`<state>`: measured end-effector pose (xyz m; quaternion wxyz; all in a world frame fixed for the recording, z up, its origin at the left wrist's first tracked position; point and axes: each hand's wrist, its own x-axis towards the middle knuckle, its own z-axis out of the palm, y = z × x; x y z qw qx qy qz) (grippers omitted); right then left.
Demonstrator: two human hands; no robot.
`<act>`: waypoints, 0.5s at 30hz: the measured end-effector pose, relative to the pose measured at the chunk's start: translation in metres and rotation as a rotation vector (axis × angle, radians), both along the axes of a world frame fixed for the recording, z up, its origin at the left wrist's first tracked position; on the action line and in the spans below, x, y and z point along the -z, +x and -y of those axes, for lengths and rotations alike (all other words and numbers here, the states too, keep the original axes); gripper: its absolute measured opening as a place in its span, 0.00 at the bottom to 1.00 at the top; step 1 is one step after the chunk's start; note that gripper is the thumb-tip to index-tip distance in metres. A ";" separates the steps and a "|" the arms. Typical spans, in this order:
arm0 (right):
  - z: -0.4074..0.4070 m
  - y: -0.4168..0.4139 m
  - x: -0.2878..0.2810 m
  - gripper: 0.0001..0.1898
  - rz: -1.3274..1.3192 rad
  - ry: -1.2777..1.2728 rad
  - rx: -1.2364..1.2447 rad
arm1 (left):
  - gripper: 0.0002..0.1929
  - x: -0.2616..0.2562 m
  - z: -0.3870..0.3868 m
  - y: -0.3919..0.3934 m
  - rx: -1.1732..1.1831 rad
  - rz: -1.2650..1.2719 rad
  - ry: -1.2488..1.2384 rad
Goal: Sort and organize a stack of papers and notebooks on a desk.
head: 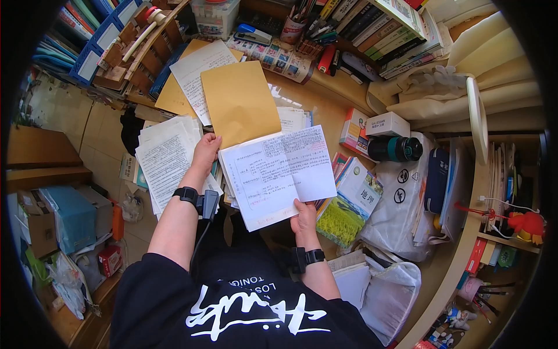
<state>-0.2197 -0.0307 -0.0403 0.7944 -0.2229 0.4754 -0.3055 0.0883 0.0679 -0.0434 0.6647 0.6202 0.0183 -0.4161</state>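
Note:
My left hand (206, 150) grips the left side of a notebook (261, 192) near its fold, the thumb at the edge of its tan cover (242, 104). That cover is flipped up, away from me. Handwritten notes fill the open page, and a folded sheet with more handwriting lies over its right side. My right hand (304, 217) pinches the lower right edge, thumb on top and fingers beneath. Left of the notebook is a stack of handwritten sheets (168, 161). Behind the cover, another written sheet (202, 72) rests on a brown envelope (168, 98).
At right lie a textbook with a green field cover (348, 203), a black bottle (394, 148), a white box (388, 124) and a navy pencil case (437, 179). A blue stapler (253, 35), a pen holder (294, 28) and upright books (383, 30) line the back.

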 end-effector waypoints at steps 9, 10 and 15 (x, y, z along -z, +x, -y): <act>-0.001 0.004 -0.007 0.23 -0.064 -0.022 0.030 | 0.08 0.000 0.001 -0.001 -0.006 0.005 0.015; -0.002 0.005 -0.009 0.22 -0.077 -0.048 0.030 | 0.08 0.001 0.001 -0.001 -0.007 0.005 0.015; 0.000 0.006 -0.019 0.18 -0.121 -0.008 -0.056 | 0.08 0.002 0.000 -0.001 -0.002 0.013 0.020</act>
